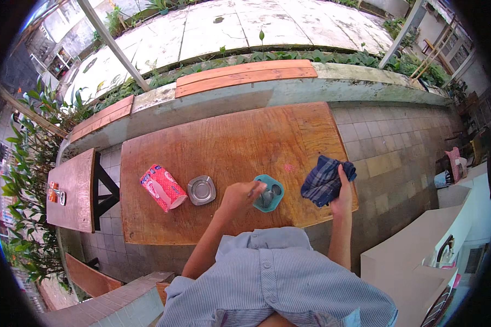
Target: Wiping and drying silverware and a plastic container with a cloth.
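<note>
My right hand (343, 192) grips a bunched navy plaid cloth (323, 180) above the right end of the wooden table (229, 143). My left hand (239, 198) is at the left side of a teal plastic container (276, 202), its fingers curled and covering part of it. Metal spoons (275, 189) lie inside the container, bowls showing. Whether those fingers hold a spoon or the container's rim, I cannot tell. Left of that hand sits a square metal ashtray (202, 190). Farther left, a red and pink tissue pack (163, 188) lies tilted on the tabletop.
A low wall with wooden bench planks (245, 77) runs behind the table. A smaller table (71, 192) at left bears orange-topped containers (53, 192). Tiled floor (376, 163) extends to the right, and a pale counter (409, 241) stands at lower right.
</note>
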Available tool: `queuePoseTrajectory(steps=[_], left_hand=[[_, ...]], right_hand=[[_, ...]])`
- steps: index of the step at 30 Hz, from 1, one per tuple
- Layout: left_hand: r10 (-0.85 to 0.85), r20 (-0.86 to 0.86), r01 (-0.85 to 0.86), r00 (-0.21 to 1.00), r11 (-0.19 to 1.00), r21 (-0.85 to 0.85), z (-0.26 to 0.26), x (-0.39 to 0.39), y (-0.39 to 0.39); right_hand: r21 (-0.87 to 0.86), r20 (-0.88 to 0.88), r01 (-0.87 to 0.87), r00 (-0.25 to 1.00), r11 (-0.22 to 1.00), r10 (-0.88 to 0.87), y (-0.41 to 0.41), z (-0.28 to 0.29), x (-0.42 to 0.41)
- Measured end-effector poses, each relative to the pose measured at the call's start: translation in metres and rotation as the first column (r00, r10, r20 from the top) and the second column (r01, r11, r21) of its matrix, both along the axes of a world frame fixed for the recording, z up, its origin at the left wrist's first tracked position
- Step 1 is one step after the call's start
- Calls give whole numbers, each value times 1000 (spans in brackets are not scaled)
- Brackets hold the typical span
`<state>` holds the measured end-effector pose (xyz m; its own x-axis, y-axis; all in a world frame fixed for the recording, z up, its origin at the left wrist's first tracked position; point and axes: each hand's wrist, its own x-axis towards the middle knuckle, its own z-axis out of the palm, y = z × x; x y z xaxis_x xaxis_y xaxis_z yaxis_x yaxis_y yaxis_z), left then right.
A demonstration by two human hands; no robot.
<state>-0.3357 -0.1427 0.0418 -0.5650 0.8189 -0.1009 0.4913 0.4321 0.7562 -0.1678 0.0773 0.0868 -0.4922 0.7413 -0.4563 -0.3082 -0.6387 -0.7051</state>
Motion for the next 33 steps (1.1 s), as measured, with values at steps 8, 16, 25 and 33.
queuePoseTrajectory(steps=[8,16,25,33], left_hand=[[-127,-795,99,593,992,-84,-19,-6,4],[-126,-680,45,722,990,-135,-1,9,13],[160,-256,-72,953,943,324,57,15,0],[195,443,-442,875,693,569,59,12,8]], right_hand=[[-59,-40,-3,999,998,1,6,2,-1],[-79,-86,-49,995,996,43,4,-4,-1],[79,-59,-55,997,995,60,-20,3,-8],[697,65,-486,775,527,629,-63,4,-42]])
